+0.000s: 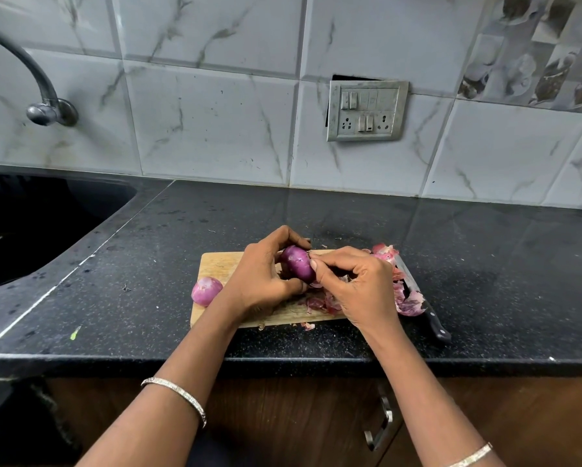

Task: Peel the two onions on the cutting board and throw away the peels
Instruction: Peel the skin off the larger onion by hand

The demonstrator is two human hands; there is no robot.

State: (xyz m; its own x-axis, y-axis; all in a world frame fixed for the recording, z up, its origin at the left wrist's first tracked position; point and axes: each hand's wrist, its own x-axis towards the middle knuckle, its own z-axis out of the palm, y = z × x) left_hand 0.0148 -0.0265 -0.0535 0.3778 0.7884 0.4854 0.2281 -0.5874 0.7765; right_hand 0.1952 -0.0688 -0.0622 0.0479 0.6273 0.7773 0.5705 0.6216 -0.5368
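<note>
At the far left a dark sink (47,224) is set into the black counter (148,264), well apart from the work. The wooden cutting board (215,264) lies near the counter's front edge. On its left edge rests the paler onion (206,291), smooth and pink, and by its look already peeled. It is round and probably slick, so it could roll off that edge if knocked.

The left hand (262,274) curls around the darker onion (298,262), fingers over the far side and thumb at the near side, holding it just above the board. This onion is firm and light, with a glossy skin, so a wrapped grip like this suits it better than fingertips alone.

The right hand (357,284) has its fingers bent, with thumb and forefinger tips pinching at the onion's right side. I cannot tell whether a strip has lifted. The skin is thin and brittle and is likely to tear, so it is best caught at a cut end.

Loose peels (320,303) lie on the board under the hands, and more are heaped to the right, over a knife (434,323).
</note>
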